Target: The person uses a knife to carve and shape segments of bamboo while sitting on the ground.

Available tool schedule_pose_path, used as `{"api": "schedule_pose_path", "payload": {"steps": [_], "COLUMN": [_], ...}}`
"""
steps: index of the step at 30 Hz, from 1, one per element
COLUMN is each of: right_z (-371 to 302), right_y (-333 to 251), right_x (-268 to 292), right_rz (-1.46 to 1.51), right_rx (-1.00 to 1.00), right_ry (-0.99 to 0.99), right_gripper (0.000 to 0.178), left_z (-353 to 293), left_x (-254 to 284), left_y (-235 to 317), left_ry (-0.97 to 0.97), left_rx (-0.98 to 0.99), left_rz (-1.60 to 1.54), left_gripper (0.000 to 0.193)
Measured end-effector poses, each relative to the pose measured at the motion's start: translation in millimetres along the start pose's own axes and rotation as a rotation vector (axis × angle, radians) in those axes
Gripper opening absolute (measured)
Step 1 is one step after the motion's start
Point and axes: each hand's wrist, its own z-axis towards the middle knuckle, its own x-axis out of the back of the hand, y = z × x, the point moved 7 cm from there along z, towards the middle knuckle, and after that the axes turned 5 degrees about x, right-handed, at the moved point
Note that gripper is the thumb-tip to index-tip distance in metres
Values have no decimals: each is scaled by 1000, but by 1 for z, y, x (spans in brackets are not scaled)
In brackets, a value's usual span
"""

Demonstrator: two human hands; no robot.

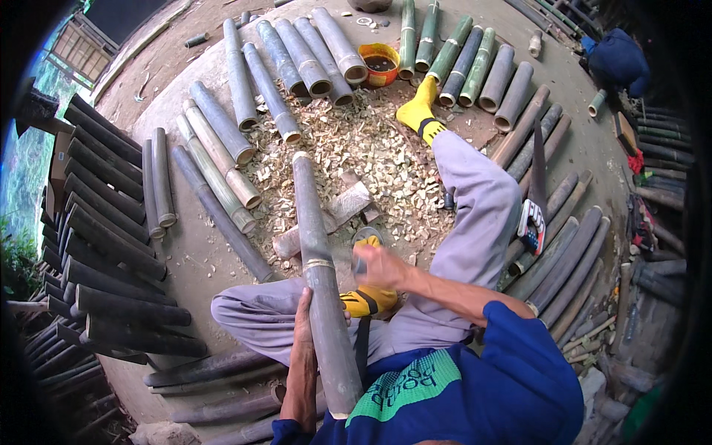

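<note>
A long grey-green bamboo tube (pixel 324 297) slants across my lap, its lower end against my blue shirt and its far end over the wood chips. My left hand (pixel 302 315) is wrapped around its lower half from the left side. Just right of the tube's ring-like joint, my right hand (pixel 382 267) is closed and smeared by motion. A dark, blurred end shows at its left side; what tool it belongs to cannot be told. Below the tube's upper half lies a short log (pixel 326 220) as a support.
Bamboo tubes (pixel 210 159) lie around me in a ring, with darker stacks (pixel 122 271) at the left. Wood chips (pixel 356 141) cover the middle ground. A yellow-orange bowl (pixel 382 76) holds dark liquid. At the right stands a handsaw (pixel 535 178). Farther off is a person (pixel 618 61) in dark blue.
</note>
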Motion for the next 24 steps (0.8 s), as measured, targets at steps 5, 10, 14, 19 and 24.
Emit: {"api": "schedule_pose_path", "payload": {"steps": [5,10,14,19,24], "right_z": [-14,3,-2,4,14], "right_y": [-13,-26,-21,-21,-12], "right_x": [3,4,-6,3,-8], "right_rz": [60,41,-43,35,-42], "right_rx": [140,82,130,29,73], "right_ry": [26,-57,43,-36,-49], "right_gripper": [35,38,39,32,28], "left_z": [4,1,3,2,-2], "left_x": [-4,7,9,3,11], "left_y": [-2,2,-1,3,2], "left_ry": [8,-1,-77,-73,-36], "left_rx": [-3,-24,-12,43,35], "left_rz": [8,-14,-34,-48,-122], "left_gripper": [72,73,72,68,66]}}
